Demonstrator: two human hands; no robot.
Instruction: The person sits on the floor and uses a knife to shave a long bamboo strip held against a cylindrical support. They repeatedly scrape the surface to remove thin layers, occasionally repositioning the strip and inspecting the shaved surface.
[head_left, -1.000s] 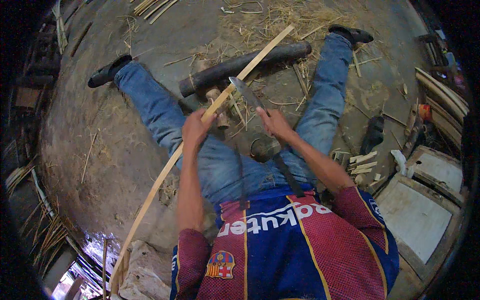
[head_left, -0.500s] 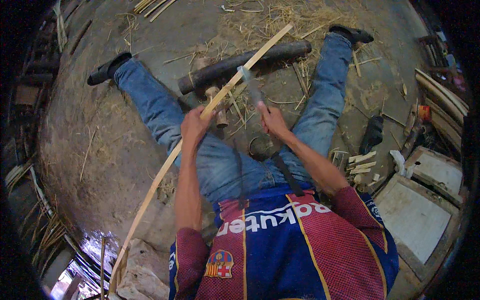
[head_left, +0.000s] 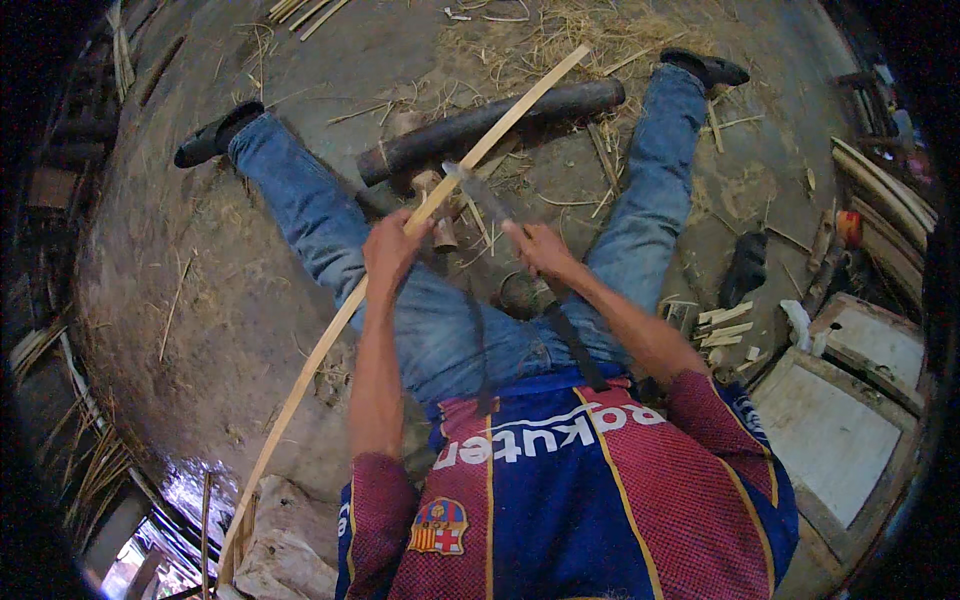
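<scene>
A long pale strip of split wood or bamboo (head_left: 310, 375) runs slantwise from the lower left up over a dark log. My left hand (head_left: 391, 250) is closed around it above my left thigh. My right hand (head_left: 541, 250) grips a knife (head_left: 485, 197), its blade meeting the strip a little beyond my left hand. The blade is partly smeared by motion. Beneath the strip's far part, the dark round log (head_left: 540, 112) lies across the floor between my lower legs. A short pale wooden piece (head_left: 443, 235) rests on the floor by the log's near side.
Straw and shavings (head_left: 590, 40) litter the floor beyond the log. Several short pale offcuts (head_left: 725, 325) lie right of my thigh, near a dark object (head_left: 745, 268). White-panelled frames (head_left: 830, 440) stand at the right. A pale sack (head_left: 285, 545) sits at the lower left.
My right hand has drawn the knife nearer and to the left along the strip, toward my left hand. The left hand and the strip have barely moved.
</scene>
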